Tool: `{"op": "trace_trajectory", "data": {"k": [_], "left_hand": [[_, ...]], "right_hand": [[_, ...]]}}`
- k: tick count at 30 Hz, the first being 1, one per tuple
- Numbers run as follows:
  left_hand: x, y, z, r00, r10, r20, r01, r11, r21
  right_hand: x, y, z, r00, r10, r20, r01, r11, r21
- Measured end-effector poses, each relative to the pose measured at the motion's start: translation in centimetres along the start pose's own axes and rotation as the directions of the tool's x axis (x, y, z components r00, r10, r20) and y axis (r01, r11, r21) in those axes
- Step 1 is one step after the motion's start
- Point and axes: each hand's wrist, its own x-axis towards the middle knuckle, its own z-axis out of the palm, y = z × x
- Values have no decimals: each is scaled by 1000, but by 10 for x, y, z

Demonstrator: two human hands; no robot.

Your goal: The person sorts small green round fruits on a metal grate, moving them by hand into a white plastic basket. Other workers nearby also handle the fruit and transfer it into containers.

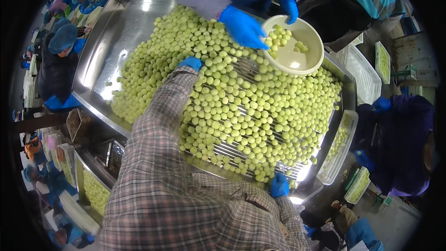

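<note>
A heap of small round green fruits (223, 111) covers much of a stainless steel sorting table (115, 31) before me. My left hand (190, 63), in a blue glove, reaches far across and touches the heap at its middle. Its fingers are partly hidden, so I cannot tell whether it holds any fruit. At the near right edge, my right hand (279, 185), also blue-gloved, is beside the fruits over the slatted part (223, 150). Its fingers look curled; whether something is in them is unclear.
Opposite, a co-worker's blurred gloved hand (242, 28) is beside a cream bowl (313, 48) holding several fruits; their other hand (289, 8) is at its rim. A white perforated crate (343, 153) stands off the right end. Another person (397, 143) is close by on the right.
</note>
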Motion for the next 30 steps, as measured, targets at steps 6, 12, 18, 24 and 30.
{"op": "trace_trajectory", "data": {"k": [6, 12, 18, 24, 30], "left_hand": [[-90, 7, 10, 887, 154, -436, -332, 868, -369], [-104, 51, 7, 996, 16, -89, -20, 999, -47], [-76, -2, 31, 976, -145, -163, 48, 871, -488], [-84, 2, 26, 983, -173, -60, 138, 916, -376], [-116, 10, 46, 952, 5, -307, -210, 739, -640]], "right_hand": [[5, -8, -7, 998, 30, 48, -30, 1000, -8], [4, 7, 3, 1000, -2, -7, 2, 1000, -26], [2, -4, -4, 997, 73, 11, -73, 997, -14], [2, -1, -1, 1000, 10, -18, -10, 1000, 7], [15, -25, -8, 976, -116, -183, 158, 959, 234]]}}
